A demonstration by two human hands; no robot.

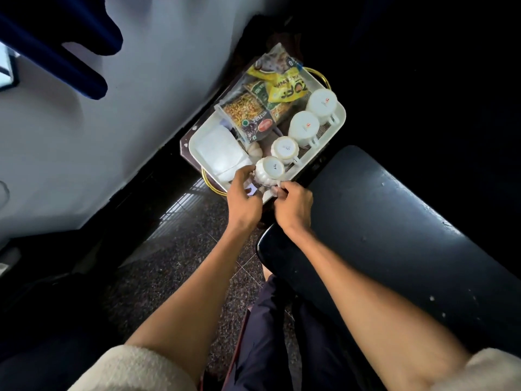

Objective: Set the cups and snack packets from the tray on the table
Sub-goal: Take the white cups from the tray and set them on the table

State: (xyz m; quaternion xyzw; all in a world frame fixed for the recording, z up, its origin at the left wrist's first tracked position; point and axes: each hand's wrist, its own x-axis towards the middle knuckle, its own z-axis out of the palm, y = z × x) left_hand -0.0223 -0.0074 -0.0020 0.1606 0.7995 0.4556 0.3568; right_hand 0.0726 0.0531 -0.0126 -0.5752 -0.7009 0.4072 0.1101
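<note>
At the tray's [337, 124] near corner, left hand [244, 199] and right hand [293, 206] are gripping the first upturned cup [269, 170]; three cups and all snack packets [262, 101] are still waiting.

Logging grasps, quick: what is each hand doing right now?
Left hand: closed on the nearest upturned cup.
Right hand: pinching that cup's handle, it seems.

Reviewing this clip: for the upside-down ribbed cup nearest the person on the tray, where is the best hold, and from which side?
Probably the ribbed cup by its side wall, hands closing from left and right. It stands rim-down, so the rim offers no hold, and its handle points toward the tray edge. The left hand is at its left side; the right hand is by the handle.
</note>
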